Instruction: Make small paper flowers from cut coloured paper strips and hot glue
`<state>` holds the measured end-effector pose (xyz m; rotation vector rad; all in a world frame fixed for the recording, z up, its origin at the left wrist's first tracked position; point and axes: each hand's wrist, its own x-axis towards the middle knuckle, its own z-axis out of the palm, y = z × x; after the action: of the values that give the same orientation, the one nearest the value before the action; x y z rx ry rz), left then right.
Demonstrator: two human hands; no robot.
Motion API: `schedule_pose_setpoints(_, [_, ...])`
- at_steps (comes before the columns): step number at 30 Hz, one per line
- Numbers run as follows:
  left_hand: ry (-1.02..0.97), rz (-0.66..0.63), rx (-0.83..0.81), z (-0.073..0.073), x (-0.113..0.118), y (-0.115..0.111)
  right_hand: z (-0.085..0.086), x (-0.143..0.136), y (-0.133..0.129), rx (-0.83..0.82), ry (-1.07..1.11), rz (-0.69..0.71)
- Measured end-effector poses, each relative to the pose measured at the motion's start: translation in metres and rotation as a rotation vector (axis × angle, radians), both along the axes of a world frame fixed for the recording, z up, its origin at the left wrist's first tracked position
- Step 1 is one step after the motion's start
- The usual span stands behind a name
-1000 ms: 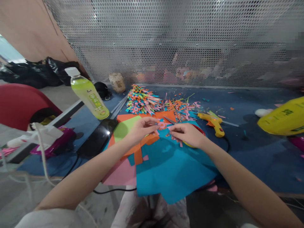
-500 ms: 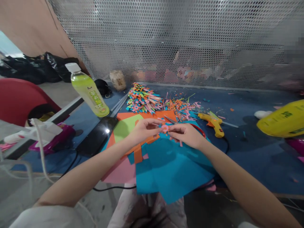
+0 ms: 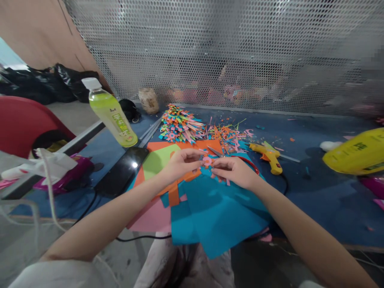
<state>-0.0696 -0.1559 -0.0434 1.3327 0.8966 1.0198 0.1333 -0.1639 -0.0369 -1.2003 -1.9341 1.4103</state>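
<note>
A small pink paper flower with an orange centre (image 3: pixel 207 161) is held between my two hands, above blue paper sheets (image 3: pixel 222 212). My left hand (image 3: pixel 183 165) pinches its left side with thumb and fingers. On its right side, the fingertips of my right hand (image 3: pixel 232 170) close on the flower's edge. Scissors with red handles (image 3: pixel 246 161) lie just behind and partly under my right hand. Beneath my left hand are orange (image 3: pixel 210 145) and green paper (image 3: pixel 157 160). A cone of many-coloured paper pieces (image 3: pixel 180 126) stands behind the hands.
Paper scraps (image 3: pixel 229 134) and a yellow glue gun (image 3: pixel 268 157) lie to the right of the cone. A green drink bottle (image 3: pixel 111 114) and a black phone-like device (image 3: pixel 121 172) are at left. A yellow bottle (image 3: pixel 357 154) is at far right, before a perforated metal panel (image 3: pixel 210 52).
The flower has turned slightly between my fingers and its orange centre shows more clearly. My hands have barely moved.
</note>
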Motion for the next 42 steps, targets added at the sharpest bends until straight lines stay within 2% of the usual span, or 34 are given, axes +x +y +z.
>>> schedule_pose_setpoints(11, [-0.055, -0.013, -0.059, 0.004, 0.001, 0.0, 0.002, -0.001, -0.001, -0.029, 0.046, -0.001])
schedule_pose_setpoints(22, [-0.002, -0.035, 0.001, 0.0, -0.001, 0.003, 0.003, -0.002, -0.002, -0.037, 0.006, -0.034])
schedule_pose_setpoints(25, [0.086, -0.036, 0.028, -0.002, -0.004, 0.006, 0.0, 0.002, 0.002, -0.035, -0.013, -0.106])
schedule_pose_setpoints(27, [0.223, -0.081, 0.064, -0.004, -0.005, 0.006, -0.002, 0.004, 0.005, -0.022, 0.008, -0.129])
schedule_pose_setpoints(29, [0.407, -0.161, 0.167, -0.006, -0.007, 0.004, -0.003, 0.005, 0.006, -0.025, 0.015, -0.13])
schedule_pose_setpoints(32, [0.629, -0.244, 0.409, -0.005, -0.008, 0.0, -0.002, 0.003, 0.003, -0.047, -0.021, -0.103])
schedule_pose_setpoints(34, [0.709, -0.181, 0.537, -0.003, -0.008, -0.002, 0.0, 0.001, 0.001, -0.034, -0.049, -0.063])
schedule_pose_setpoints(36, [0.697, -0.087, 0.575, -0.001, -0.007, -0.003, 0.003, -0.002, -0.003, -0.009, -0.051, -0.033])
schedule_pose_setpoints(42, [0.424, 0.002, 0.4, -0.004, -0.002, -0.002, 0.007, -0.009, -0.008, 0.042, -0.047, -0.029])
